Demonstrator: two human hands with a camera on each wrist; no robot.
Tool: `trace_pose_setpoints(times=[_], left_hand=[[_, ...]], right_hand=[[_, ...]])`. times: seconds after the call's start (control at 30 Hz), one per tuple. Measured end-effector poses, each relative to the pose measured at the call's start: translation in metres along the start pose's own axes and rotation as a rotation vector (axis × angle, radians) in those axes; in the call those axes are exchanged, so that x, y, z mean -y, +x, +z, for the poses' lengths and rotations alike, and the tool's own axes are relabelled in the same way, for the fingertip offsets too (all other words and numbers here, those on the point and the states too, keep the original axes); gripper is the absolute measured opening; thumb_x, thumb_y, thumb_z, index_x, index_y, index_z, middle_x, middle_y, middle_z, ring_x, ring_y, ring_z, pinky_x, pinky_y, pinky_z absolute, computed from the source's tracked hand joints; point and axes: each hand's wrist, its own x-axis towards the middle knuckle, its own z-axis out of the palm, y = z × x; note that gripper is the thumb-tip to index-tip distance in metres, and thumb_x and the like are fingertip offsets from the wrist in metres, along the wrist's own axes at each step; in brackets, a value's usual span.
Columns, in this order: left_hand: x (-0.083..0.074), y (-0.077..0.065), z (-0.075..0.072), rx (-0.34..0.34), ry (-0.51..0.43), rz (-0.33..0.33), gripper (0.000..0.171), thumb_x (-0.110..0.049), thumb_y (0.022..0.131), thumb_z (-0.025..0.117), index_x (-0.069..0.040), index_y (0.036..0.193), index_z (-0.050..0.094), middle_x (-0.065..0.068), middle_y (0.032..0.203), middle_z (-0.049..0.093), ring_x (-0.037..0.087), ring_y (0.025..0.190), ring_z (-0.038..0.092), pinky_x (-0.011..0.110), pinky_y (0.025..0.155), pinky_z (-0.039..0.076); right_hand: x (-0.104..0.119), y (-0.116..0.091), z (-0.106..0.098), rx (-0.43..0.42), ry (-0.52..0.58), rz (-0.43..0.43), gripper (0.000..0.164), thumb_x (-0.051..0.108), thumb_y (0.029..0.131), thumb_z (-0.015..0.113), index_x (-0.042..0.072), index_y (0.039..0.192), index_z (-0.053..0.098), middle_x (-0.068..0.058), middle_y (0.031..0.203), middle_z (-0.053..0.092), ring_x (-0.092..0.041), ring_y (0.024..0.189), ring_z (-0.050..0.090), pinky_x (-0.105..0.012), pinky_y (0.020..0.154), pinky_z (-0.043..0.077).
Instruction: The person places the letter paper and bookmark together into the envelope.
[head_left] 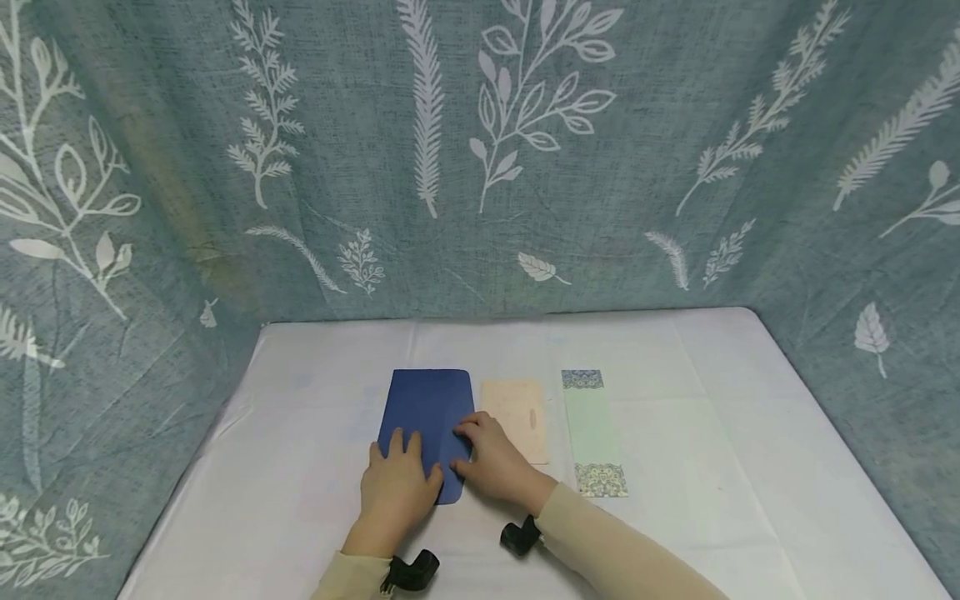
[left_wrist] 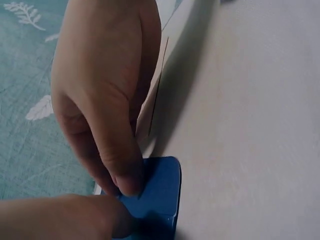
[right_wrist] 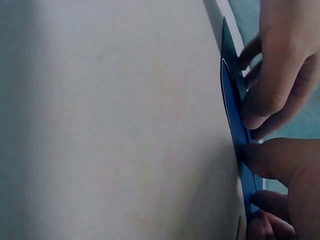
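A dark blue notebook or booklet (head_left: 431,404) with rounded right corners lies on the white table. My left hand (head_left: 396,483) rests on its lower left part, fingers pointing away and thumb toward the middle. My right hand (head_left: 491,458) touches its right part with bent fingertips and thumb. Whether these pinch the cover or only press on it is unclear. In the right wrist view the notebook (right_wrist: 231,105) appears edge-on as two blue layers, one corner standing a little apart. In the left wrist view its rounded near corner (left_wrist: 167,172) shows beside both hands.
A beige card (head_left: 513,408) lies just right of the notebook, partly behind my right hand. Farther right is a pale green strip (head_left: 591,425) with patterned ends. A green curtain (head_left: 465,250) with white leaf prints surrounds the white table (head_left: 697,467).
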Motion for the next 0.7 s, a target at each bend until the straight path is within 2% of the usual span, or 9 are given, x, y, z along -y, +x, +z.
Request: trace_pose_setpoints(times=[0.1, 0.27, 0.53, 0.7], left_hand=[[0.002, -0.001, -0.001, -0.005, -0.014, 0.007, 0.062, -0.037, 0.088, 0.063, 0.006, 0.133, 0.052, 0.034, 0.138, 0.043, 0.063, 0.121, 0.035, 0.065, 0.084, 0.044], [0.003, -0.002, -0.003, -0.022, -0.064, 0.007, 0.064, -0.036, 0.087, 0.064, 0.009, 0.130, 0.052, 0.034, 0.134, 0.045, 0.063, 0.119, 0.038, 0.066, 0.082, 0.045], [0.004, -0.002, -0.004, -0.049, -0.139, 0.001, 0.064, -0.034, 0.086, 0.063, 0.012, 0.128, 0.052, 0.034, 0.127, 0.050, 0.061, 0.117, 0.041, 0.064, 0.091, 0.040], [0.005, -0.004, -0.005, -0.061, -0.163, 0.006, 0.063, -0.033, 0.085, 0.064, 0.013, 0.127, 0.053, 0.033, 0.123, 0.053, 0.058, 0.116, 0.045, 0.062, 0.095, 0.038]], right_hand=[[0.002, 0.000, -0.001, -0.013, -0.011, -0.001, 0.047, 0.021, 0.088, 0.072, -0.002, 0.127, 0.058, -0.013, 0.129, 0.049, -0.027, 0.121, 0.047, -0.036, 0.101, 0.039], [0.000, 0.004, 0.001, -0.024, 0.034, 0.007, 0.044, 0.019, 0.087, 0.073, 0.001, 0.125, 0.059, -0.012, 0.123, 0.049, -0.024, 0.113, 0.050, -0.034, 0.097, 0.042], [-0.001, 0.008, 0.002, 0.004, 0.120, 0.047, 0.044, 0.021, 0.088, 0.072, 0.005, 0.127, 0.059, -0.011, 0.122, 0.046, -0.027, 0.115, 0.047, -0.040, 0.097, 0.041], [0.003, 0.010, 0.003, 0.004, 0.093, 0.051, 0.043, 0.023, 0.089, 0.071, 0.006, 0.126, 0.059, -0.009, 0.121, 0.047, -0.025, 0.114, 0.047, -0.038, 0.096, 0.042]])
